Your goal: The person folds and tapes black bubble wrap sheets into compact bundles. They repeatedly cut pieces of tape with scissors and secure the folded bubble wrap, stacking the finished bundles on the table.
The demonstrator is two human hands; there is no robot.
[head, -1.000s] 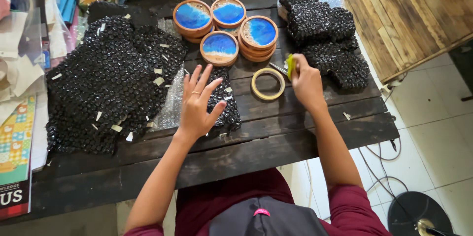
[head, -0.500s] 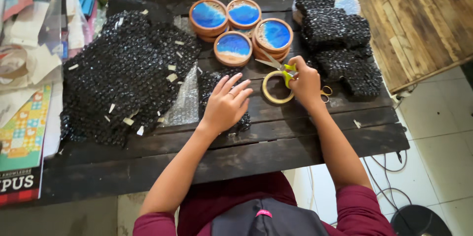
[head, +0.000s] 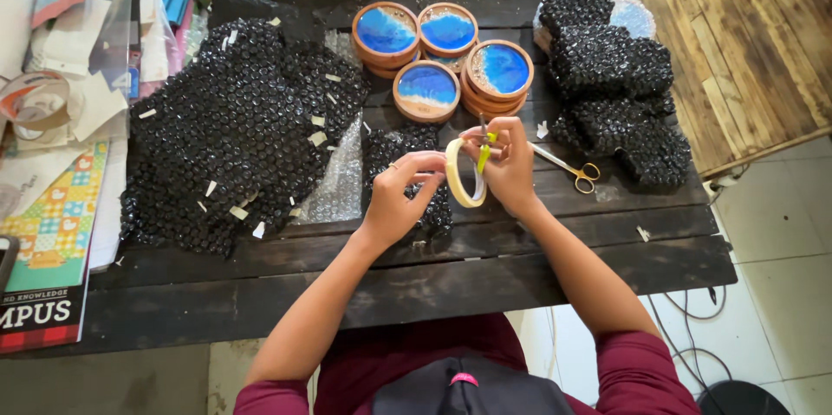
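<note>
Left hand (head: 400, 198) pinches the upright tape roll (head: 462, 173) — right hand (head: 507, 164), touching it, grips small green-handled scissors (head: 484, 145). The roll lies between both hands.

1. A dark wooden table (head: 260, 285) of rough planks fills most of the view, seen from straight above.
2. To the right lies a floor of pale square tiles (head: 780, 268), with thin black cables (head: 685, 341) trailing across it near the table's corner.
3. In the upper right, a surface of brown wooden boards (head: 745, 25) (weathered, with visible grain) meets the tiles at a slanted edge.
4. At the lower left, a strip of grey floor (head: 104, 380) shows below the table's edge.
5. The light is soft, even daylight, with no hard shadows.
</note>
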